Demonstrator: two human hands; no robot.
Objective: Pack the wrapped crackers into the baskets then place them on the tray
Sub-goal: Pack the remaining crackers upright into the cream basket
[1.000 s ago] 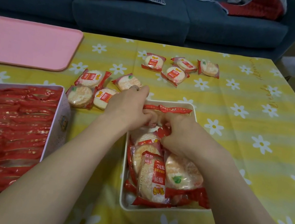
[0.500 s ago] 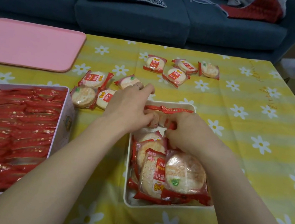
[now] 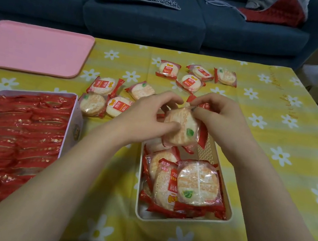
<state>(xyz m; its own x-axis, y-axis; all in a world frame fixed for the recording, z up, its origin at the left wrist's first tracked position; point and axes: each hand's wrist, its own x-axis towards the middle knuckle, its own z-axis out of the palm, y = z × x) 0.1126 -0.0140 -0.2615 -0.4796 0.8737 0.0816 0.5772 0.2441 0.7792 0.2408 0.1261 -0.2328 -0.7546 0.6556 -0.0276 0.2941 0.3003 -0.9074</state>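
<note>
While over the basket (image 3: 219, 220) | both hands' grip pinches one cracker packet (image 3: 181, 129), seemingly.

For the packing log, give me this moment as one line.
step: packing cream basket | left hand + right hand: hold cracker packet above it | pink tray: bare

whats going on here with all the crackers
A person is packing wrapped crackers into a cream basket on a yellow flowered tablecloth. Both the left hand and the right hand hold one cracker packet over the basket's far end; its near half already holds several packets. A tin on the left is full of packets, loose ones lie on the cloth, and nothing sits on the pink tray.
</note>
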